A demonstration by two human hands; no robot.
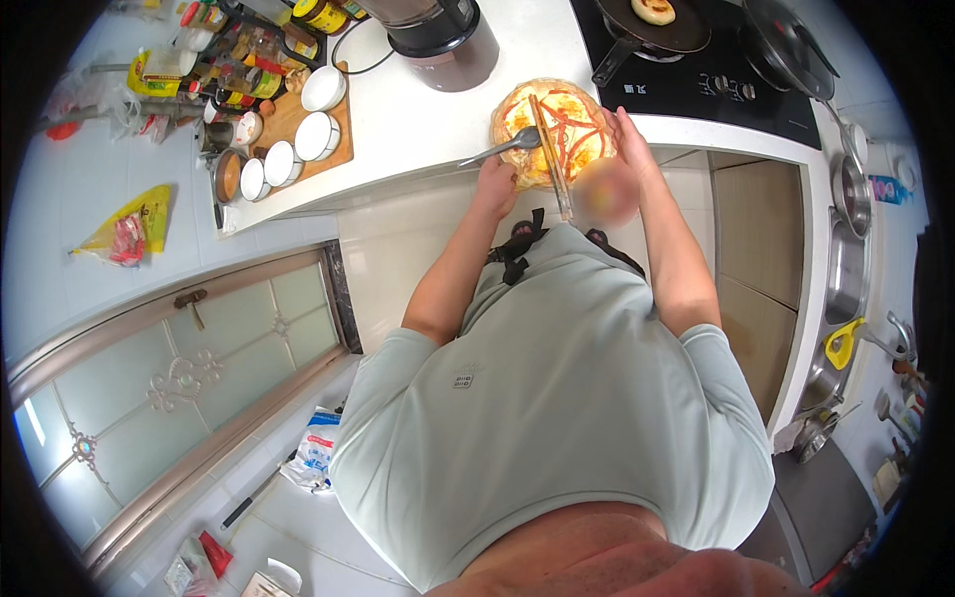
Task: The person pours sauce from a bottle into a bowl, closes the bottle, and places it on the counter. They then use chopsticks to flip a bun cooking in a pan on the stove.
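A round plate or shallow dish of pale food with red strips (579,123) is held at the counter's front edge, between my two hands. My left hand (498,185) grips its lower left rim, fingers curled. My right hand (629,138) holds its right rim. A pair of chopsticks (548,153) lies across the food, pointing towards me, and a dark spoon (524,139) rests on it at the left. A round blurred patch hides part of the lower right rim. Behind, a browned flatbread (653,10) lies in a black frying pan (690,33).
The gas hob (716,104) is at the back right, with a large lidded pan (783,52). A black-topped appliance (448,52) stands at the back. White bowls (316,136) sit on a wooden board (344,119) at left, beside jars and bottles. A sink (847,261) lies far right.
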